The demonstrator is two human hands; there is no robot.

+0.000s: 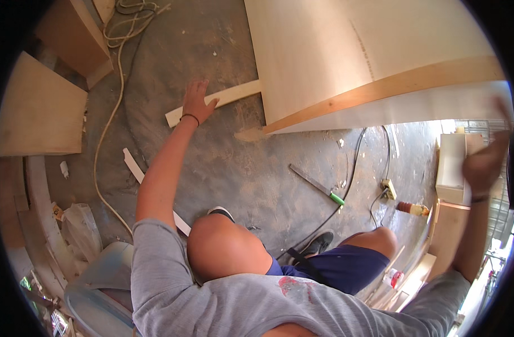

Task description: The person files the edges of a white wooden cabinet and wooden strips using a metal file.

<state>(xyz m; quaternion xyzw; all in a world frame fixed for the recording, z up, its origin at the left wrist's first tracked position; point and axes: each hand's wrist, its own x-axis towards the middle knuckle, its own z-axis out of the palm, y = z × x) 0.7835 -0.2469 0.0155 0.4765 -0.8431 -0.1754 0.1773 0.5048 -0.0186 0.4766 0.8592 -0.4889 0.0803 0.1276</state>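
Observation:
My left hand (198, 102) is stretched forward with its fingers extended, over a pale wooden strip (234, 92). I cannot tell whether it touches the strip. The strip's far end runs to the edge of a large pale wooden panel box (324, 62), whose near edge carries a light-brown trim (375, 90). Out at the far right, my right hand (486, 165) is raised beside the box's right end. Motion smears its fingers, and what they touch, if anything, cannot be made out.
A handsaw with a green handle (336, 199) lies on the floor near a black cable (355, 160) and a socket block (388, 189). A cream cord (98, 163) curves along the left. Wooden boxes (40, 106) stand at left; a blue-grey plastic chair (91, 292) is behind.

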